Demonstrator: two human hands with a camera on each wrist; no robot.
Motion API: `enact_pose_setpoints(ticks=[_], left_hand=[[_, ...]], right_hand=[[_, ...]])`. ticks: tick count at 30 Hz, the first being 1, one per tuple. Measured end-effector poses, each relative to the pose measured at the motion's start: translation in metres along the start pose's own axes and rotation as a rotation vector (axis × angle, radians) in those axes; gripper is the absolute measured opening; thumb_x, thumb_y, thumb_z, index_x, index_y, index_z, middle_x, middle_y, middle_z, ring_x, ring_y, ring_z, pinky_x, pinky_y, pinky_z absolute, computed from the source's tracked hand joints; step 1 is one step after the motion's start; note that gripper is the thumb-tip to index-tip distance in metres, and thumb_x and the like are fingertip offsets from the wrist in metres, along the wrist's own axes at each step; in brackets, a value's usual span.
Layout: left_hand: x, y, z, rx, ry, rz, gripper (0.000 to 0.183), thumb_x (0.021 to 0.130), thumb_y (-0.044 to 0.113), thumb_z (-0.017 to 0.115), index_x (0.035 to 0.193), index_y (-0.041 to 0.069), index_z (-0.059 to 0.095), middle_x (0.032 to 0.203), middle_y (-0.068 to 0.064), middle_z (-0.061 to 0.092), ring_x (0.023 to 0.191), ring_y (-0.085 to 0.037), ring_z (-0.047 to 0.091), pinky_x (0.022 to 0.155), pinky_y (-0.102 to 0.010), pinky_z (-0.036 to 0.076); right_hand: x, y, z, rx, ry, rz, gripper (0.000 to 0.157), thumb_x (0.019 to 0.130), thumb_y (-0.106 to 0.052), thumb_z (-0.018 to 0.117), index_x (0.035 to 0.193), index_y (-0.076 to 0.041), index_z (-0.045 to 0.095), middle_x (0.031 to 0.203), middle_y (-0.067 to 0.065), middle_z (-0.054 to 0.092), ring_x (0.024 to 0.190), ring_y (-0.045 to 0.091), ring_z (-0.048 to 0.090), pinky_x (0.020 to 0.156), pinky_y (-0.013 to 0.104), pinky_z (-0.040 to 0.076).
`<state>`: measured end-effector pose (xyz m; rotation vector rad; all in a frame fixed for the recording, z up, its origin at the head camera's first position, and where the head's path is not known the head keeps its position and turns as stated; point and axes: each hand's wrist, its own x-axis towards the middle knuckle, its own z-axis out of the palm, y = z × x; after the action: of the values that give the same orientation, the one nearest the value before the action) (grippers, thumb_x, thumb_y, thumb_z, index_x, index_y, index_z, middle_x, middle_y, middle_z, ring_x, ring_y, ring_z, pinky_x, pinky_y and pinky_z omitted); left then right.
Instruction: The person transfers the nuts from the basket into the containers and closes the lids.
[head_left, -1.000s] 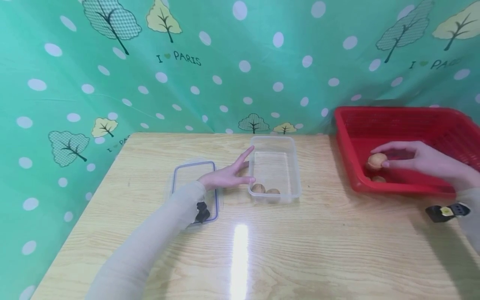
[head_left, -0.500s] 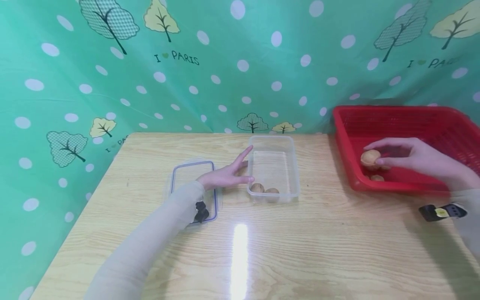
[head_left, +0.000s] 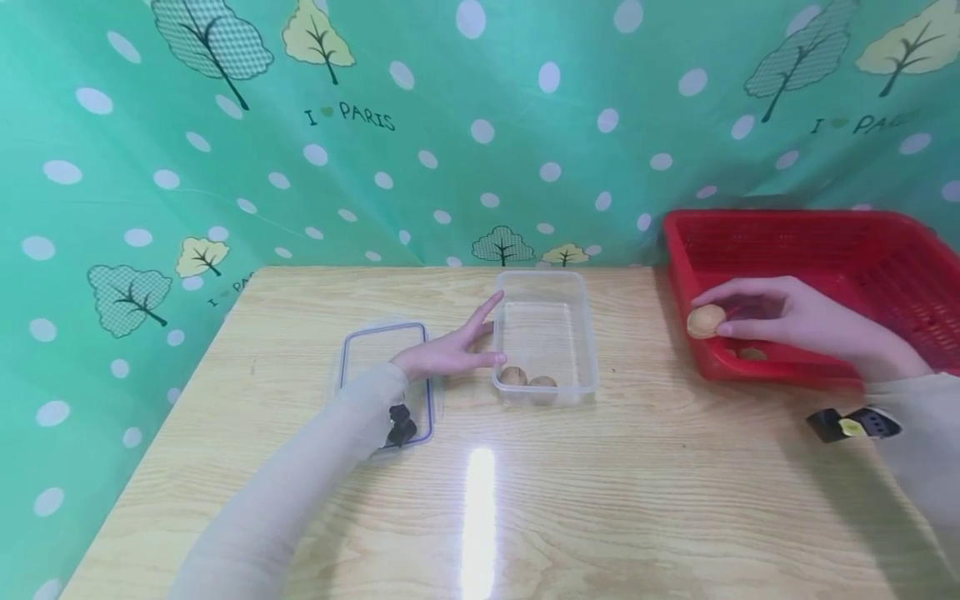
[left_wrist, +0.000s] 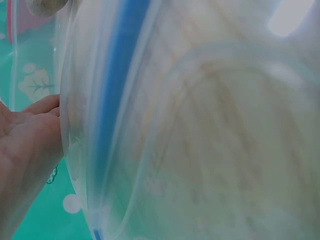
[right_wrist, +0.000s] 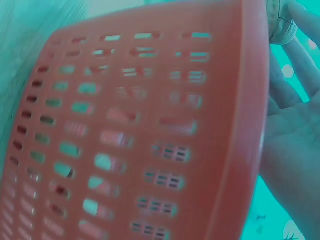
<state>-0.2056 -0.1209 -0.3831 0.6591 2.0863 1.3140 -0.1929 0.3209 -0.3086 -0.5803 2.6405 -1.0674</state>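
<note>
My right hand (head_left: 798, 321) pinches a walnut (head_left: 706, 322) between thumb and fingers, over the left rim of the red basket (head_left: 795, 375). In the right wrist view, the walnut (right_wrist: 282, 22) shows its seam at the fingertips. More walnuts (head_left: 752, 354) lie low in the basket, partly hidden. With fingers and thumb spread, my left hand (head_left: 448, 352) touches the left side of a clear plastic container (head_left: 545, 333). Two walnuts, one at the near left corner (head_left: 513, 377) and another beside it (head_left: 543, 388), sit inside the container.
A clear lid with a blue seal (head_left: 384, 327) lies on the wooden table (head_left: 600, 492) under my left wrist. Behind the table hangs a green dotted cloth (head_left: 420, 167). The basket's slotted wall (right_wrist: 125, 115) fills much of the right wrist view.
My right hand has lifted the walnut and carried it left, from inside the basket to above its left rim. My left hand stays at the container.
</note>
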Motion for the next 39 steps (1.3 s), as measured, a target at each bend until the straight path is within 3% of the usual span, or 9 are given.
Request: enact_pose_setpoints(ticks=[4,11,14,20,26,39], left_hand=[[0.008,-0.014,-0.001,0.012,0.005,-0.015,0.096,0.096,0.022,0.061,0.153,0.029,-0.016,0.158,-0.022,-0.003,0.144,-0.035,0.007,0.113,-0.054,0.014],[0.012,-0.025,-0.002,0.039,0.021,-0.015,0.097,0.095,0.031,0.062,0.15,0.043,-0.017,0.159,-0.019,0.002,0.145,-0.029,0.01,0.113,-0.054,0.016],[0.011,-0.024,-0.002,0.041,0.024,-0.015,0.097,0.095,0.032,0.062,0.151,0.042,-0.016,0.159,-0.019,0.003,0.145,-0.028,0.01,0.113,-0.053,0.016],[0.011,-0.023,-0.002,0.043,0.027,-0.018,0.097,0.095,0.032,0.062,0.151,0.042,-0.016,0.159,-0.02,0.003,0.145,-0.028,0.01,0.113,-0.053,0.017],[0.011,-0.026,-0.001,0.009,0.023,-0.013,0.096,0.095,0.032,0.063,0.15,0.047,-0.015,0.16,-0.015,0.0,0.145,-0.027,0.01,0.113,-0.052,0.018],[0.012,-0.026,-0.002,0.028,0.029,0.002,0.095,0.095,0.031,0.062,0.15,0.046,-0.014,0.16,-0.015,0.001,0.145,-0.028,0.011,0.113,-0.051,0.018]], right_hand=[[0.001,-0.006,0.004,0.032,-0.031,-0.018,0.045,0.084,-0.012,0.076,0.127,-0.02,0.062,0.107,0.001,0.065,0.089,0.022,0.059,0.062,0.036,0.058],[0.005,-0.018,0.011,0.066,-0.114,-0.101,0.041,0.087,-0.01,0.072,0.127,-0.017,0.061,0.082,0.008,0.065,0.05,0.027,0.053,0.05,0.033,0.05],[0.008,-0.023,0.016,0.045,-0.11,-0.116,0.041,0.087,-0.012,0.073,0.125,-0.019,0.063,0.082,0.005,0.065,0.055,0.023,0.053,0.05,0.031,0.049],[0.014,-0.03,0.029,0.042,-0.112,-0.188,0.041,0.085,-0.011,0.075,0.124,-0.019,0.065,0.112,-0.002,0.065,0.092,0.016,0.058,0.071,0.026,0.054],[0.025,-0.029,0.043,0.108,-0.167,-0.267,0.043,0.083,-0.007,0.075,0.124,-0.015,0.065,0.115,-0.001,0.065,0.097,0.016,0.06,0.076,0.027,0.055],[0.039,-0.03,0.066,0.169,-0.233,-0.286,0.043,0.085,-0.007,0.073,0.126,-0.017,0.063,0.119,-0.001,0.062,0.1,0.022,0.059,0.078,0.035,0.055]])
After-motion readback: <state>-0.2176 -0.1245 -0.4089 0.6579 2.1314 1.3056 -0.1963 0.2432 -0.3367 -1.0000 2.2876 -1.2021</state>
